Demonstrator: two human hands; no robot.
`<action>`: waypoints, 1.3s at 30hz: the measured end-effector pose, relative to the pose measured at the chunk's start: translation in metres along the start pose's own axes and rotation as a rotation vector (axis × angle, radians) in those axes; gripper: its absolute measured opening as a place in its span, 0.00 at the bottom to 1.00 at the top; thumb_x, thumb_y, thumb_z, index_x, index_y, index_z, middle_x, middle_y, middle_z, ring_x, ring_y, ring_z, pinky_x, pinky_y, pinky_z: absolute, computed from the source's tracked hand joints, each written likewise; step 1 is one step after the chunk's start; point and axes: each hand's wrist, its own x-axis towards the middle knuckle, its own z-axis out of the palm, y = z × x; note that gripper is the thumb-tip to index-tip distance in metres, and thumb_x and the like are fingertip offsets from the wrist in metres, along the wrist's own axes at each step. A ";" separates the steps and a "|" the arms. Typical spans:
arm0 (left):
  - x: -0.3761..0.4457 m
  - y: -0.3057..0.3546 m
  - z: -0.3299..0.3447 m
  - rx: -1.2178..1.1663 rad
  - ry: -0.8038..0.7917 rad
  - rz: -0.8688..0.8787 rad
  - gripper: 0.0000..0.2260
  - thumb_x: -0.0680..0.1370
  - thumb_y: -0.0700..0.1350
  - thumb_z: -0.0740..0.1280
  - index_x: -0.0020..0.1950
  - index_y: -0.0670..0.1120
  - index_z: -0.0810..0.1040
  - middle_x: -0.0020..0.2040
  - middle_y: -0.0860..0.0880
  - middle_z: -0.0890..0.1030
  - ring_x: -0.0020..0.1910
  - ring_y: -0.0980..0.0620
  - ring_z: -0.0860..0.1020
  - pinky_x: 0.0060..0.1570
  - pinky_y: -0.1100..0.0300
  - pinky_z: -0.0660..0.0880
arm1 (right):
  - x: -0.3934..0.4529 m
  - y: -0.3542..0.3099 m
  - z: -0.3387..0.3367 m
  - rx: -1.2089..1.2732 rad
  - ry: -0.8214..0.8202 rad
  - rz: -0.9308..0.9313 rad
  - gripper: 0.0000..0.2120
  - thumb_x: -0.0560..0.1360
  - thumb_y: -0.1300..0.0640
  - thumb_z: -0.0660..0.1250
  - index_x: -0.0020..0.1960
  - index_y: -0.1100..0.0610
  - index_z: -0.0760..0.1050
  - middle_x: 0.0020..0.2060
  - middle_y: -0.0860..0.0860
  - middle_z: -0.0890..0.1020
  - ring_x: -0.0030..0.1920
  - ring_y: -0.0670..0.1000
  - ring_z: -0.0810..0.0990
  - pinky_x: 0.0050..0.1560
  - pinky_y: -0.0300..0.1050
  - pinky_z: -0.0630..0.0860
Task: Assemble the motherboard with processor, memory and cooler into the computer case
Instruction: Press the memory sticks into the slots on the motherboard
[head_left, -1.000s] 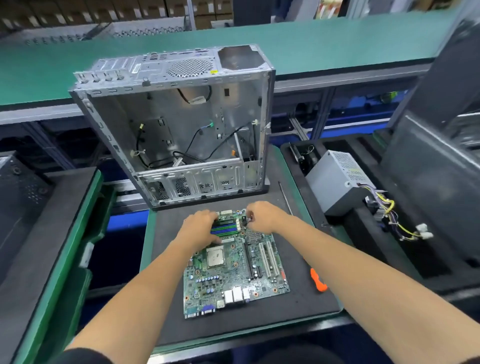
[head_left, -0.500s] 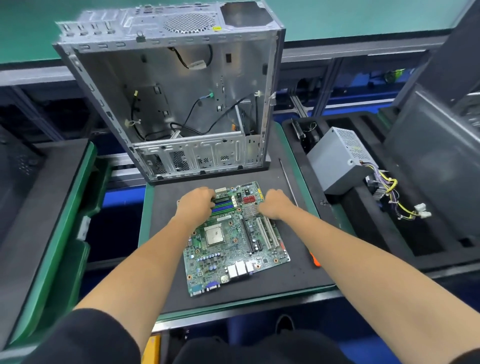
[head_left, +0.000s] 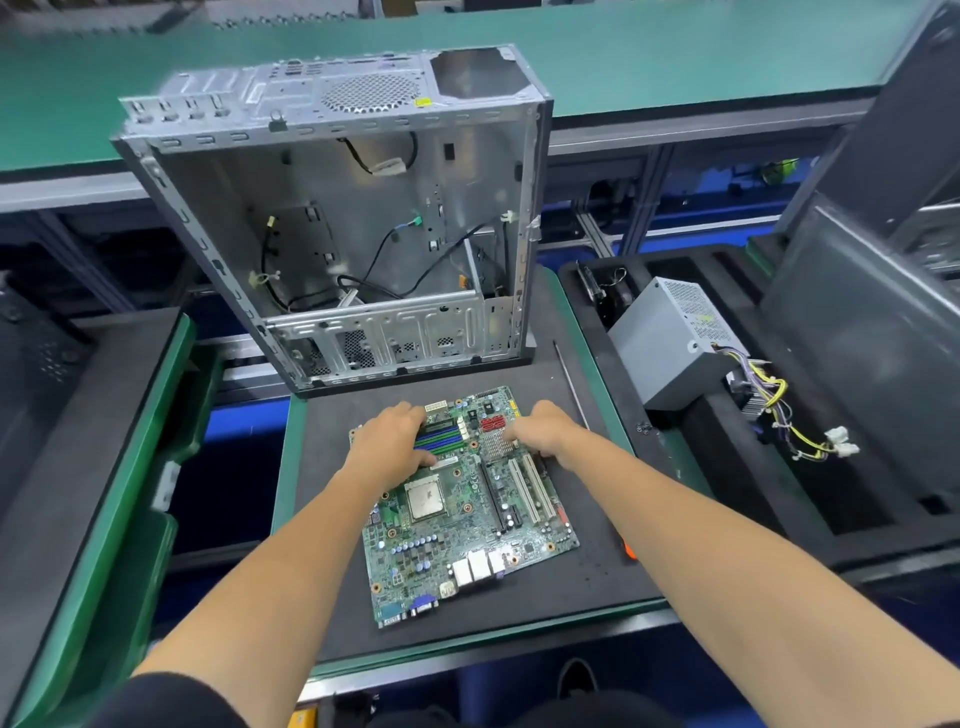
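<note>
On the black mat (head_left: 587, 582) of the worktop, at centre, lies the green motherboard (head_left: 467, 525), flat and turned slightly askew, its port block toward the person. Processor (head_left: 426, 500): seated in its socket on the board's left-centre part, metal lid uppermost. Memory slots (head_left: 439, 436): blue and green strips at the board's far left part, partly covered by the left hand (head_left: 387, 452). That hand lies palm down over the slots, fingers bent onto them, thumb along the near side; whether it grips anything cannot be told. Right hand (head_left: 540, 431): palm down at the board's far right edge, fingers curled down beside the small finned heatsink (head_left: 496, 445) and the red connectors (head_left: 491, 423); its hold, if any, is hidden. White expansion slots (head_left: 530, 493) run just in front of the right wrist. Case (head_left: 332, 228): open metal chassis standing just beyond the board on the mat's far edge, open side facing the person, loose black cables inside. Power supply (head_left: 670, 338): grey box in the black tray at right, well apart from the board, its coloured wire bundle (head_left: 789, 421) trailing rightward. Orange tool handle (head_left: 628, 551): on the mat, mostly hidden behind the right forearm.
</note>
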 end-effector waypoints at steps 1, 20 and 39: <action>0.000 0.001 0.001 0.000 0.010 -0.006 0.22 0.71 0.56 0.72 0.58 0.46 0.71 0.54 0.49 0.75 0.53 0.49 0.74 0.47 0.55 0.72 | 0.000 0.000 -0.001 0.035 -0.033 0.015 0.12 0.75 0.54 0.68 0.51 0.60 0.69 0.50 0.54 0.74 0.49 0.53 0.74 0.49 0.47 0.71; -0.006 0.011 -0.008 -0.239 0.174 -0.177 0.04 0.78 0.44 0.66 0.45 0.45 0.78 0.42 0.51 0.77 0.40 0.51 0.74 0.39 0.57 0.69 | 0.008 0.010 -0.007 0.533 -0.136 0.044 0.30 0.83 0.54 0.57 0.78 0.65 0.49 0.78 0.58 0.54 0.77 0.58 0.54 0.74 0.53 0.53; 0.046 0.120 -0.047 -0.230 0.359 -0.046 0.13 0.79 0.40 0.63 0.34 0.47 0.68 0.41 0.49 0.81 0.37 0.49 0.78 0.33 0.58 0.69 | -0.016 0.015 -0.144 0.256 0.086 -0.135 0.22 0.84 0.54 0.54 0.75 0.62 0.60 0.75 0.57 0.63 0.74 0.58 0.61 0.72 0.57 0.58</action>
